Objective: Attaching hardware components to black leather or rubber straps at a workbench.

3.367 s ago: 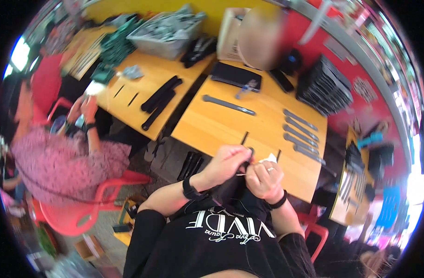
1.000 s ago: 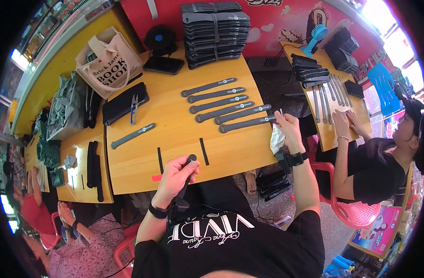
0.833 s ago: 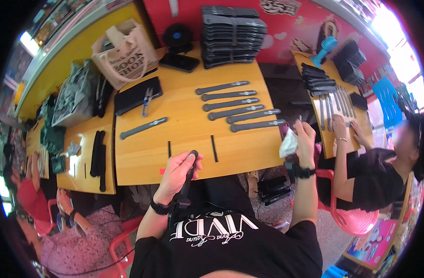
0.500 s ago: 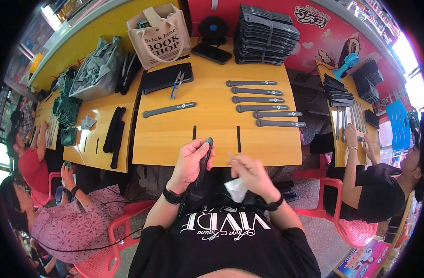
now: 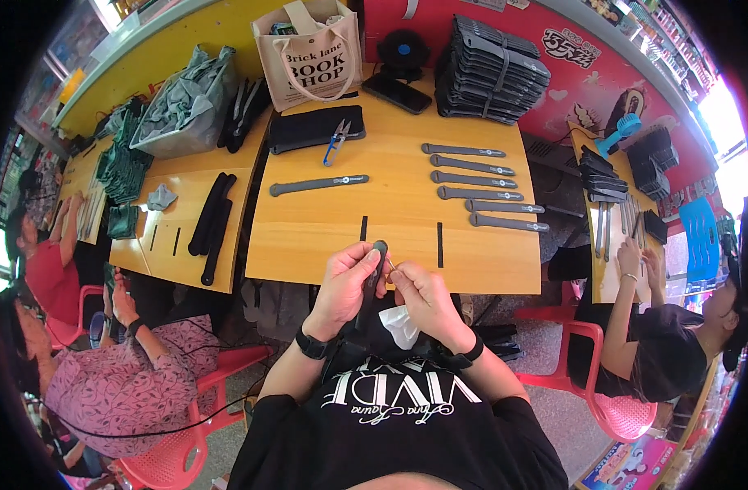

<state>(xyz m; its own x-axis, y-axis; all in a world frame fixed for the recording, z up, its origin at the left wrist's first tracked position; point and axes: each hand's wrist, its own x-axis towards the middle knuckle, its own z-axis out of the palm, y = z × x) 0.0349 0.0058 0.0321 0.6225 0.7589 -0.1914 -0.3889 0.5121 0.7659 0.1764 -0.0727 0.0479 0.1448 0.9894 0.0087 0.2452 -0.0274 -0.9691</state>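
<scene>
Pinched upright in my left hand (image 5: pixel 348 282) is a dark grey strap-like fabric piece (image 5: pixel 367 300) with a rounded top end, held just off the table's front edge. Close beside it, the fingers of my right hand (image 5: pixel 427 300) are closed on a thin stick (image 5: pixel 393 265) whose tip points at the strap; its kind is too small to tell. A crumpled white tissue (image 5: pixel 401 328) hangs below the right palm. One similar grey strap (image 5: pixel 321 185) lies alone on the left half of the table, and several more grey straps (image 5: pixel 476 173) lie in a column on the right.
Blue-handled thread snips (image 5: pixel 336 144) rest against a folded black cloth (image 5: pixel 296 131). Behind stand a canvas tote bag (image 5: pixel 296 61), a phone (image 5: pixel 397 93), a black fan (image 5: pixel 402 51) and a tied stack of dark straps (image 5: pixel 492 73). People sit at tables on both sides.
My right hand has moved left and up to the strap, bringing the stick to it. The tissue has moved left with it. The view has shifted slightly.
</scene>
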